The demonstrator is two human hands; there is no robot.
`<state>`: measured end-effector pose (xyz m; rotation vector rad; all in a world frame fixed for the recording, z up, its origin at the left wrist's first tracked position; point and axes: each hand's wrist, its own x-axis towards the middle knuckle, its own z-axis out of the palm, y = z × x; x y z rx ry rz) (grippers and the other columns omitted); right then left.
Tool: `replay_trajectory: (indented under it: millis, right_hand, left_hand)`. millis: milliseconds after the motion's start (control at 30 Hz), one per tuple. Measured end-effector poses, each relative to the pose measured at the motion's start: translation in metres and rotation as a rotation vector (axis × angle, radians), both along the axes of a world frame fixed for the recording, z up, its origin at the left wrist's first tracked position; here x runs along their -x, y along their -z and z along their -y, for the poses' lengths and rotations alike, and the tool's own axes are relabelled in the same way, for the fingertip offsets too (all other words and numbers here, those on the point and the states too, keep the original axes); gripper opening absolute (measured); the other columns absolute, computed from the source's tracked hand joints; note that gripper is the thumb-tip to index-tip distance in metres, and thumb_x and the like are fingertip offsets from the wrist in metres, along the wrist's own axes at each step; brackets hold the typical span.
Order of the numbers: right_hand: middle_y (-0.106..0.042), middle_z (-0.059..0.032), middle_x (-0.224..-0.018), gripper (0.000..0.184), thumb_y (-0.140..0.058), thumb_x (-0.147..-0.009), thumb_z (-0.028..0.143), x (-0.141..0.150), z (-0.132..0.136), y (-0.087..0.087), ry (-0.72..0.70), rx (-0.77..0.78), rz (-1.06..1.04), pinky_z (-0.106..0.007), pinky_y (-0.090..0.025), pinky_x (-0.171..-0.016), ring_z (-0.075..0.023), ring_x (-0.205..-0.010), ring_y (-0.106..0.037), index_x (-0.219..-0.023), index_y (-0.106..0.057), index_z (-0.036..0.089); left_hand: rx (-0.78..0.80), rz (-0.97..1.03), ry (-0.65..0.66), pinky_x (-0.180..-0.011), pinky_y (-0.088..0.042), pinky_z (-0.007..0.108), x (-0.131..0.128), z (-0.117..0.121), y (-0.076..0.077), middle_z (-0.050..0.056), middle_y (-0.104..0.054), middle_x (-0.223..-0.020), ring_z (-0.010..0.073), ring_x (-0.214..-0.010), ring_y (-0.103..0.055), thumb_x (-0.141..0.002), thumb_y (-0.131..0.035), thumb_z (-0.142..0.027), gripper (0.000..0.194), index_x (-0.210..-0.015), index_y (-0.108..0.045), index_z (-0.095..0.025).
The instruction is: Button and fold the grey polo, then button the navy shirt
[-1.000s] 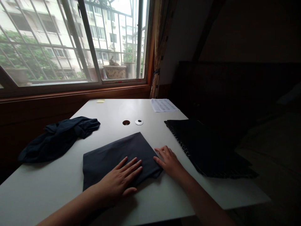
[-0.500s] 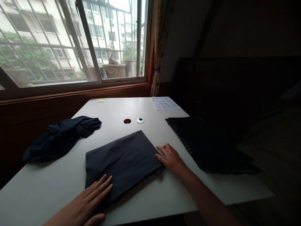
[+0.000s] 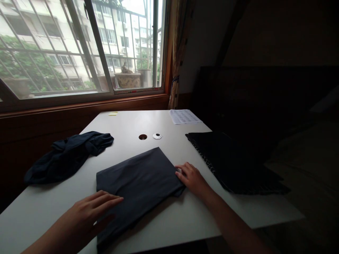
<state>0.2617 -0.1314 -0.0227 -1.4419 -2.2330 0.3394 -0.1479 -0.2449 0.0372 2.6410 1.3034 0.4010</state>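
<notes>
A dark grey-blue folded garment point(image 3: 140, 180) lies flat on the white table point(image 3: 180, 218) in front of me, its cloth slightly creased. My left hand point(image 3: 92, 211) hovers at its lower left side, tilted on edge with the fingers stretched out and holding nothing. At the garment's right edge is my right hand point(image 3: 189, 176). Its thumb and index fingertips touch or nearly touch the cloth, with a gap between them and the other fingers loosely bent.
A crumpled dark blue garment point(image 3: 71, 155) lies on the left. Dark cloth with a frayed edge point(image 3: 230, 162) hangs over the right side. Farther back are a cable hole point(image 3: 143, 137), its round cover point(image 3: 157, 136), printed sheets point(image 3: 184, 116) and a yellow note point(image 3: 113, 113).
My left hand has lifted off the garment and turned onto its edge, shifting slightly left. My right hand has stayed at the right edge, its fingers a little more bent.
</notes>
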Motion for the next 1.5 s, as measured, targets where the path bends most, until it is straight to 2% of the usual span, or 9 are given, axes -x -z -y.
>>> replay_trajectory:
  millis: [233,333,533,700,933,1100,1233,1367,1500]
  right_hand:
    - [-0.061,-0.0024,-0.080,0.041,-0.053,-0.096,0.052,0.002,0.006,-0.003,0.003,0.044,-0.021,-0.038,-0.047,-0.082,-0.0229,-0.082,-0.058,-0.122,-0.062,0.023]
    - [-0.060,-0.0008,-0.080,0.042,-0.050,-0.097,0.047,0.000,0.007,-0.006,-0.013,0.087,-0.055,-0.037,-0.046,-0.083,-0.0210,-0.080,-0.058,-0.131,-0.056,0.023]
    - [-0.060,0.0003,-0.084,0.056,-0.057,-0.091,0.032,-0.006,0.007,-0.010,-0.038,0.166,-0.087,-0.034,-0.046,-0.082,-0.0195,-0.081,-0.058,-0.146,-0.045,0.026]
    - [-0.062,0.0005,-0.085,0.067,-0.060,-0.088,0.026,-0.013,0.004,-0.007,-0.094,0.251,-0.170,-0.032,-0.047,-0.079,-0.0184,-0.080,-0.059,-0.151,-0.038,0.026]
    - [-0.061,-0.0002,-0.084,0.058,-0.058,-0.088,0.019,-0.022,-0.041,-0.009,-0.072,0.183,-0.119,-0.029,-0.047,-0.077,-0.0181,-0.080,-0.059,-0.144,-0.048,0.022]
    - [-0.064,-0.0032,-0.087,0.046,-0.057,-0.087,0.013,-0.012,-0.106,-0.010,-0.013,0.037,-0.079,-0.032,-0.045,-0.085,-0.0194,-0.086,-0.059,-0.132,-0.059,0.018]
    - [-0.067,-0.0062,-0.100,0.037,-0.055,-0.087,0.014,0.006,-0.140,-0.002,-0.006,-0.017,-0.143,-0.035,-0.042,-0.098,-0.0199,-0.097,-0.059,-0.123,-0.065,0.017]
    - [-0.069,-0.0070,-0.099,0.034,-0.047,-0.094,0.024,0.009,-0.150,0.008,0.056,-0.041,-0.248,-0.033,-0.046,-0.091,-0.0195,-0.092,-0.062,-0.122,-0.065,0.016]
    - [-0.071,-0.0085,-0.098,0.038,-0.041,-0.097,0.034,-0.004,-0.148,0.015,0.113,-0.036,-0.332,-0.033,-0.049,-0.085,-0.0208,-0.090,-0.065,-0.119,-0.066,0.016]
  left_hand:
    - [-0.134,-0.062,-0.070,-0.110,-0.050,0.045,0.018,-0.032,0.021,0.002,-0.060,-0.140,0.0277,-0.132,-0.053,-0.098,-0.054,-0.040,0.037,-0.134,-0.061,-0.036]
    - [-0.140,-0.058,-0.162,-0.113,-0.045,0.048,0.030,-0.052,0.032,0.004,-0.053,-0.147,0.0295,-0.136,-0.049,-0.099,-0.051,-0.047,0.045,-0.141,-0.055,-0.033]
    - [-0.026,0.016,-0.301,-0.110,-0.044,0.046,0.040,-0.096,0.041,0.011,-0.055,-0.142,0.0296,-0.129,-0.053,-0.098,-0.045,-0.054,0.058,-0.149,-0.043,-0.024]
    - [0.106,0.086,-0.294,-0.099,-0.050,0.045,0.043,-0.120,0.044,0.010,-0.065,-0.122,0.0287,-0.111,-0.062,-0.094,-0.049,-0.051,0.060,-0.147,-0.043,-0.024]
    - [0.384,0.204,-0.266,-0.076,-0.055,0.033,0.031,-0.103,0.031,0.005,-0.067,-0.104,0.0225,-0.088,-0.066,-0.091,-0.054,-0.051,0.059,-0.145,-0.045,-0.028]
    - [0.820,0.327,-0.168,-0.064,-0.053,0.025,-0.001,-0.064,0.014,0.002,-0.064,-0.103,0.0166,-0.076,-0.067,-0.090,-0.060,-0.049,0.066,-0.149,-0.034,-0.034]
    - [1.122,0.372,-0.125,-0.056,-0.054,0.025,-0.022,-0.050,0.001,0.003,-0.068,-0.098,0.0156,-0.060,-0.068,-0.096,-0.051,-0.055,0.071,-0.154,-0.015,-0.036]
    - [0.778,0.341,-0.210,-0.064,-0.056,0.030,-0.023,-0.076,0.003,0.002,-0.068,-0.087,0.0180,-0.066,-0.069,-0.096,-0.047,-0.060,0.060,-0.145,-0.037,-0.027]
    - [0.444,0.410,-0.243,-0.085,-0.056,0.039,-0.018,-0.128,0.024,0.011,-0.067,-0.114,0.0262,-0.102,-0.067,-0.092,-0.052,-0.060,0.052,-0.128,-0.058,-0.022]
